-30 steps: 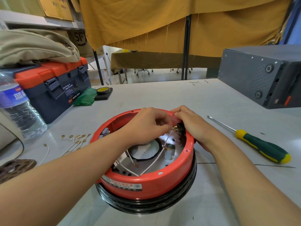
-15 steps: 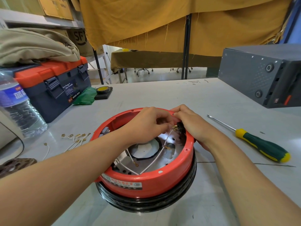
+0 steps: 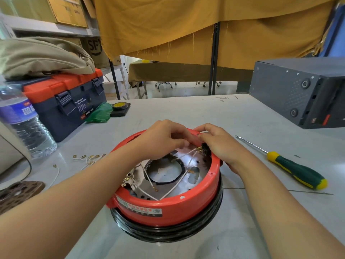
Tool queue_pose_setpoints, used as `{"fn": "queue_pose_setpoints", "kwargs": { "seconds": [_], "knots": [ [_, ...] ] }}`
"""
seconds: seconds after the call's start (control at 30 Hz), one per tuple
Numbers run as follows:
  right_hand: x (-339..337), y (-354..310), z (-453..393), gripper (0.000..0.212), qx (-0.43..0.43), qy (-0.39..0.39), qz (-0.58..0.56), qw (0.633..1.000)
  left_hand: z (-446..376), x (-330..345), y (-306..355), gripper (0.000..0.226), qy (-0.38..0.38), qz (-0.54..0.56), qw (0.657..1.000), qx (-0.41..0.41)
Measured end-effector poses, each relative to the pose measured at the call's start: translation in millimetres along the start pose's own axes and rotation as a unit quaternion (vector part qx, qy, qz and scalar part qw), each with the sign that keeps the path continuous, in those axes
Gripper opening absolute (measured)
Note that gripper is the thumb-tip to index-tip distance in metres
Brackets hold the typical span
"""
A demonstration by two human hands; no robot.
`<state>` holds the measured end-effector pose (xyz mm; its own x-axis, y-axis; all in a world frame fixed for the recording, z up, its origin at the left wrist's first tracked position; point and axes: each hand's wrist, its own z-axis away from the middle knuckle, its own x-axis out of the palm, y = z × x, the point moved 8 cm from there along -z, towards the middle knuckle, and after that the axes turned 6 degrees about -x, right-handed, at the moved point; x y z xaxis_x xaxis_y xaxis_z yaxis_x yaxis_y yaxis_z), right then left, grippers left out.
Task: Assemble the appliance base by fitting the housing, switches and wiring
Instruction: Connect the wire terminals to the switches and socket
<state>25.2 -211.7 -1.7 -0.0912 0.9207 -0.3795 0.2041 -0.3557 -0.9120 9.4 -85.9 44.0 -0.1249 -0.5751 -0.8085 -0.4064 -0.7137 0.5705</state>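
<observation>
A round red housing [image 3: 168, 208] stands upside down on a black ring [image 3: 168, 234] in the middle of the table. Inside lie a metal plate and white wires [image 3: 175, 182] with brass terminals. A small black switch [image 3: 205, 147] sits at the far right inner wall. My left hand [image 3: 164, 141] reaches over the far rim with curled fingers pinching a white wire near the switch. My right hand [image 3: 222, 146] grips the housing wall at the switch, fingers curled over the rim, thumb outside.
A green-and-yellow screwdriver [image 3: 293, 170] lies to the right. Loose wires with brass terminals [image 3: 87, 158] lie left of the housing. A water bottle [image 3: 24, 124], an orange-lidded toolbox [image 3: 65, 101] and a brown perforated disc [image 3: 16, 191] are on the left; a grey metal box [image 3: 298, 92] is far right.
The hands stay at the switch on the far right wall; my left fingers have shifted slightly on the wire. The housing has not moved.
</observation>
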Motion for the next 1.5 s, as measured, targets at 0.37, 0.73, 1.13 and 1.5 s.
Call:
{"fn": "queue_pose_setpoints", "kwargs": {
  "seconds": [0.37, 0.73, 1.13, 1.5],
  "knots": [
    [-4, -6, 2, 0.036, -0.022, 0.023, -0.027, 0.999, 56, -70, -66, 0.016, 0.169, 0.072, 0.979, -0.091],
    [-15, -5, 6, 0.036, 0.001, 0.066, -0.006, 0.998, 114, -78, -172, 0.022, 0.261, 0.043, 0.933, -0.244],
    [-17, -2, 4, 0.038, -0.004, 0.08, 0.007, 0.997, 117, -72, -176, 0.019, 0.207, -0.118, 0.943, -0.234],
    [-16, -4, 6, 0.038, -0.002, 0.074, 0.008, 0.997, 122, -76, -165, 0.014, 0.27, -0.061, 0.938, -0.209]
  ]
}}
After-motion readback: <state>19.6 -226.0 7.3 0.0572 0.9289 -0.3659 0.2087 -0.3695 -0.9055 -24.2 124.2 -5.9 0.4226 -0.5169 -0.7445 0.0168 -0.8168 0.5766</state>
